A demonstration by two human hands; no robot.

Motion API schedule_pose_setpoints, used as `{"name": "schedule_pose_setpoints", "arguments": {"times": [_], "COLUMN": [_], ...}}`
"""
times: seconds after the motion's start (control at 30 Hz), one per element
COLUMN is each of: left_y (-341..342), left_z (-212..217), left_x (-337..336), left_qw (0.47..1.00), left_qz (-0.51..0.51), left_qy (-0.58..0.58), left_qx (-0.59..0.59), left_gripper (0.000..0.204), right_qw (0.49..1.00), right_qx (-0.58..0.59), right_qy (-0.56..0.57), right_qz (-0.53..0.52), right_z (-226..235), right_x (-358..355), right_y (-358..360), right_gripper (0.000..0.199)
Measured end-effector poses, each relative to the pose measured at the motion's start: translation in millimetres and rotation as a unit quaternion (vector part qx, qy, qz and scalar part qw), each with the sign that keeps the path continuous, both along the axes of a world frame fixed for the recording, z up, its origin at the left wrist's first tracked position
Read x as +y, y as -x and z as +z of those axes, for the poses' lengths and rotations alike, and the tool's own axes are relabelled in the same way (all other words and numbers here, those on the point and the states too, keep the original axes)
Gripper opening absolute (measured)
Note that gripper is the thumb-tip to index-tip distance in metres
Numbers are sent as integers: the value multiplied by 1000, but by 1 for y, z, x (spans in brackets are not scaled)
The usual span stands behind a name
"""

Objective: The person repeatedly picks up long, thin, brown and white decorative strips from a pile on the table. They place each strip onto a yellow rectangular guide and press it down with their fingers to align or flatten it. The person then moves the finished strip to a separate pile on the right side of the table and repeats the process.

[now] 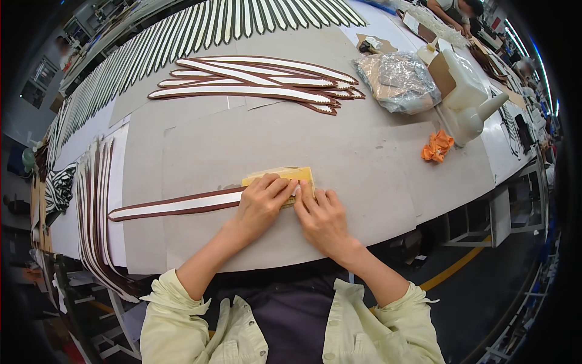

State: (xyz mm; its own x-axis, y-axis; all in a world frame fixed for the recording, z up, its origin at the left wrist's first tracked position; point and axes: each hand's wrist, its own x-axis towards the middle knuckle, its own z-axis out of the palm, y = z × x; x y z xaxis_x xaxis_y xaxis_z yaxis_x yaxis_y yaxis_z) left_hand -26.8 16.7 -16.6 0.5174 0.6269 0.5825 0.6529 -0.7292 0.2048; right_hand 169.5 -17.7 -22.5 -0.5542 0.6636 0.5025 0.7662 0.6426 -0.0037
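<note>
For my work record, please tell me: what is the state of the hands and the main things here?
Yellow block: partly covered
Left hand: bent over block
Right hand: bent, at block
Strip by hands: lying flat
Strip pile: crossed, overlapping
Back strips: laid side by side
Left strips: partly hanging down
Plastic bag: filled, wrinkled
Orange wad: crumpled

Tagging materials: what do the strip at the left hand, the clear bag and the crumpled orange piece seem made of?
Strip: possibly leather or imitation leather, from its brown, smooth-looking borders; the white band looks matte, material unclear. Bag: probably glossy plastic film, given wrinkles and highlights. Orange piece: matte, creased, perhaps cloth or plastic.
</note>
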Motion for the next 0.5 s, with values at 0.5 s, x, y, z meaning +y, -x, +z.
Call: {"name": "schedule_pose_setpoints", "arguments": {"times": [0.5], "left_y": [3], "left_z": [-2], "left_x": [-15], "left_qw": [998], "left_qz": [44], "left_qy": [11], "left_qx": [32], "left_gripper": [46], "right_qw": [998], "right_qx": [12], "right_qy": [23], "right_qz": [59], "right_z": [1], "right_x": [7], "right_y": [-2], "right_gripper": [37]}}
